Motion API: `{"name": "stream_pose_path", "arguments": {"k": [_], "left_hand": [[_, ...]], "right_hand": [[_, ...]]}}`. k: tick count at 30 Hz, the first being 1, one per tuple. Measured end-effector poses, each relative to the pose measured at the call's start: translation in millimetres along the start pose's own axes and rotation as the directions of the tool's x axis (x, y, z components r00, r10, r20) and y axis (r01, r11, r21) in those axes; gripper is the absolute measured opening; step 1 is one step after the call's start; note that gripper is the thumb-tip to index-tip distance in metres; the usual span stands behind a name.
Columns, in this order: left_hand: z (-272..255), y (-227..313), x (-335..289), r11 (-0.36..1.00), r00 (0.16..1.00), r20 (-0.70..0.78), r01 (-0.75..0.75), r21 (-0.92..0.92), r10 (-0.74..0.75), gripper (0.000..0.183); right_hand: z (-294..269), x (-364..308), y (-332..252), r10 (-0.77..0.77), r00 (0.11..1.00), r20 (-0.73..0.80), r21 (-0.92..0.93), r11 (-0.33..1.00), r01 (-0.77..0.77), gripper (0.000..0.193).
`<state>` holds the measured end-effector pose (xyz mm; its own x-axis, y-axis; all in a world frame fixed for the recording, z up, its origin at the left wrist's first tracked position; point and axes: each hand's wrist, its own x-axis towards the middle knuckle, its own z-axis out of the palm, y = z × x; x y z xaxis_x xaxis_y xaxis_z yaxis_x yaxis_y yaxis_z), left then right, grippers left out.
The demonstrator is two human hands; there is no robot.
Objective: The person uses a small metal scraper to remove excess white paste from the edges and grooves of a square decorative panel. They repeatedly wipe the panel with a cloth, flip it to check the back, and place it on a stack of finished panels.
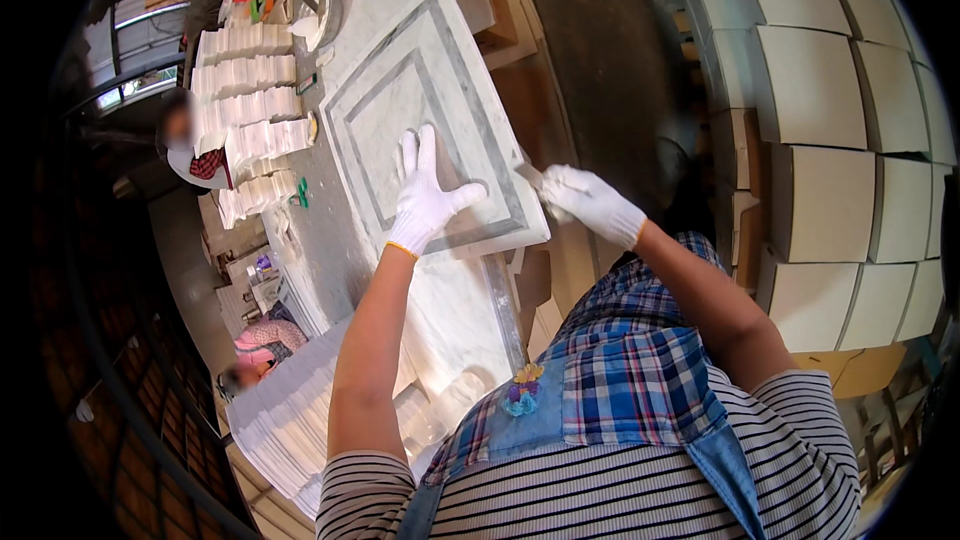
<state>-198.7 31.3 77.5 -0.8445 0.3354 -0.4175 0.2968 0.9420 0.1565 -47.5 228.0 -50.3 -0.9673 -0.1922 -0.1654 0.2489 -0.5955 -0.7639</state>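
Grey-banded white panel point(440, 105) lies on bench point(330, 240), overhanging its right edge; looks stiff, heavyish, smooth, maybe chip-prone; best held by opposite edges. Left hand point(428, 195) flat on top, fingers apart. Right hand point(590, 202): fingers clamped on flat-bladed tool point(529, 175) beside panel edge.

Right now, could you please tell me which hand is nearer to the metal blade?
Right. The right hand holds the blade at the panel's edge; the left hand rests spread on the panel, away from the blade.
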Motion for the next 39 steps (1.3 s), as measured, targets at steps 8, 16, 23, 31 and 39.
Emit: {"name": "stream_pose_path", "arguments": {"k": [8,16,23,31,39], "left_hand": [[0.5,1.6,0.3,1.0,1.0,0.001,-0.002,-0.018,0.002,0.126],[2.9,-5.4,-1.0,1.0,1.0,0.009,0.006,-0.012,-0.006,0.128],[-1.1,-0.2,3.1,0.999,1.0,0.018,-0.002,0.034,0.002,0.128],[-1.1,2.5,-0.1,1.0,1.0,0.021,0.012,-0.009,-0.012,0.127],[-1.5,1.3,-1.6,1.0,1.0,0.018,0.012,-0.003,-0.012,0.127]], "right_hand": [[9.9,-12.0,5.7,0.056,0.998,0.033,0.023,0.998,-0.056,0.026],[7.1,-54.6,-2.3,0.234,0.97,0.069,-0.064,0.971,-0.23,0.027],[-15.9,37.7,-24.1,0.006,1.0,-0.006,-0.088,0.996,-0.006,0.026],[1.1,10.0,6.7,0.012,1.0,0.018,0.041,0.999,-0.013,0.025],[-3.5,15.3,-11.1,0.126,0.99,0.062,0.073,0.989,-0.131,0.021]]}}
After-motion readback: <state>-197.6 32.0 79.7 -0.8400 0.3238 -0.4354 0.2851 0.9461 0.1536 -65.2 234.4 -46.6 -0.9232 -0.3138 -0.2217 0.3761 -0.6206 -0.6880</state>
